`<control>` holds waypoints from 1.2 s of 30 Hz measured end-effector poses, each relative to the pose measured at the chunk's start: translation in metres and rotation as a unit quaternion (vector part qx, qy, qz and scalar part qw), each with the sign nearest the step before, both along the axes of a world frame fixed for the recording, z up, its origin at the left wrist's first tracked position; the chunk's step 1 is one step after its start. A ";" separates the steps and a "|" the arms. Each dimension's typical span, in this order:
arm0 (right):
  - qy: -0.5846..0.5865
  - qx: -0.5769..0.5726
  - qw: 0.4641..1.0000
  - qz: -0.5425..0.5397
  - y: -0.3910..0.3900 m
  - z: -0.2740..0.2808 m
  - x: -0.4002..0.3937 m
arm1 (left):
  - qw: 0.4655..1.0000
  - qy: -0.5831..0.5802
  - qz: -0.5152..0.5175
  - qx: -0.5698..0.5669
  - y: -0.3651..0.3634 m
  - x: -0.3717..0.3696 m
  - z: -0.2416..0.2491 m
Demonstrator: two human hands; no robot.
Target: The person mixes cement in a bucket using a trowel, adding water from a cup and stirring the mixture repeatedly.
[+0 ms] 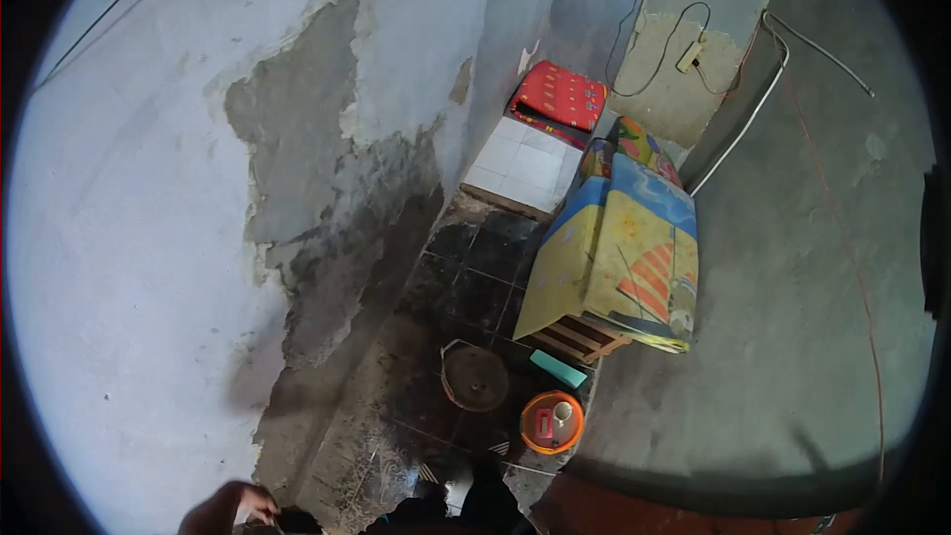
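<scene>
My left hand (260, 503) is low at the bottom left edge, beside the peeling wall. Its fingers are bent together, closed around something thin that I cannot make out. A dark shape (297, 520) lies right by the fingers, partly cut off by the frame. My right hand is out of sight. On the floor ahead of my feet stands a round, dark brown basin-like thing (475, 379) with a pale rim. Right of it, an orange tub (527, 436) holds a white mug (563, 413) and a red packet (544, 423).
Dark floor tiles (475, 297) run to a white tiled ledge (515, 163) bearing a red patterned folded mat (563, 97). A colourful mattress (629, 258) covers a wooden rack (575, 339). A turquoise block (558, 369) lies nearby. Cables and a power strip (689, 56) hang on the wall.
</scene>
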State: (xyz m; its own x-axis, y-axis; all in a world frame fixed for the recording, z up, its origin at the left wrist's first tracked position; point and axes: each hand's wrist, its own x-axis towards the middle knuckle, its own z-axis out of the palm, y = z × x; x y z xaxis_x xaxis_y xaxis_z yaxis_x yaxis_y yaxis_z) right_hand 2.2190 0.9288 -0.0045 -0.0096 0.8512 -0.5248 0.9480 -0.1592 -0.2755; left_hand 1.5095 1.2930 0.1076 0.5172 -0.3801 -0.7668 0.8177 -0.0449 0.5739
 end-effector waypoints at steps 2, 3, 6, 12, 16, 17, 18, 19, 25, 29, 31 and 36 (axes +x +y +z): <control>0.006 -0.010 0.999 -0.030 -0.022 0.005 0.021 | 0.912 -0.178 -0.314 0.194 0.073 0.094 -0.001; 0.007 -0.015 0.999 -0.041 -0.032 0.009 0.037 | 0.870 -0.170 -0.371 0.278 0.096 0.150 -0.002; 0.017 -0.029 0.997 -0.073 -0.044 0.030 0.079 | 0.765 -0.317 -0.269 0.491 0.130 0.341 0.025; 0.052 -0.037 0.989 -0.133 -0.023 0.042 0.143 | 0.615 -0.619 -0.013 0.488 0.088 0.744 0.043; 0.079 -0.059 0.983 -0.156 -0.009 0.038 0.168 | 0.842 -0.398 0.319 0.174 0.034 0.945 0.078; 0.080 -0.071 0.980 -0.166 -0.016 0.040 0.175 | 0.828 -0.407 0.250 0.293 0.033 0.984 0.072; 0.079 -0.085 0.977 -0.177 -0.027 0.044 0.185 | 0.799 -0.408 0.178 0.404 0.032 1.020 0.063; 0.075 -0.100 0.974 -0.188 -0.038 0.049 0.194 | 0.828 -0.345 0.284 0.338 0.034 1.048 0.058; 0.062 -0.147 0.953 -0.258 -0.055 0.065 0.232 | 0.776 -0.257 0.502 0.283 0.038 1.145 0.048; 0.080 -0.165 0.939 -0.292 -0.046 0.060 0.216 | 0.608 -0.473 0.543 0.335 0.016 1.162 -0.026; 0.093 -0.174 0.934 -0.296 -0.035 0.047 0.204 | 0.677 -0.393 0.393 0.483 -0.004 1.099 -0.001; 0.134 -0.211 0.936 -0.248 -0.012 0.010 0.166 | 0.827 -0.292 0.348 0.330 -0.080 0.853 -0.056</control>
State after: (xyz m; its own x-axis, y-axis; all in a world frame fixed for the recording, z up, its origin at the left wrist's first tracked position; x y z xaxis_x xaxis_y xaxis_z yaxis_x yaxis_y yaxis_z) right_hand 2.3851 0.9167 0.0055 0.1516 0.5031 -0.8508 0.6348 -0.7094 -0.3063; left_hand 2.3621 1.2135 0.0515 0.7901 0.5680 -0.2305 0.3692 -0.1407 0.9187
